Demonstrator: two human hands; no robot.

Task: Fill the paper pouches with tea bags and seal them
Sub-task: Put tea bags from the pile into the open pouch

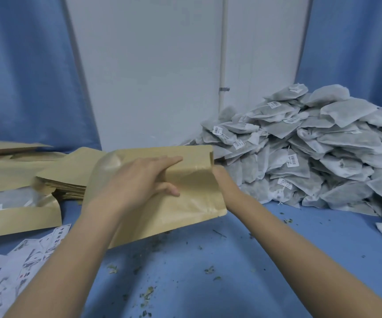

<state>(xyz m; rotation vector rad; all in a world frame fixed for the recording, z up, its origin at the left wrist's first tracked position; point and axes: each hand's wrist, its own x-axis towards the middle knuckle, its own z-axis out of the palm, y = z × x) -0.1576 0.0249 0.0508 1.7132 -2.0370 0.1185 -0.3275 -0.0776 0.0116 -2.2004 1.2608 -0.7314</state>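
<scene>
I hold a brown paper pouch (192, 203) tilted above the blue table (288, 244), its open mouth facing right. My left hand (139, 180) lies flat on the pouch's upper face, fingers straight and thumb spread. My right hand is inside the pouch's mouth, so only the wrist (224, 180) shows and the fingers are hidden. A big heap of grey tea bags (311, 152) with white tags lies at the right, just beyond the pouch's mouth.
A stack of flat empty pouches (66, 187) lies left of centre. More pouches sit at the far left, one with a clear window (13, 203) showing tea bags. Printed paper labels (13, 267) are spread at the lower left. Loose tea crumbs (208, 269) dot the table.
</scene>
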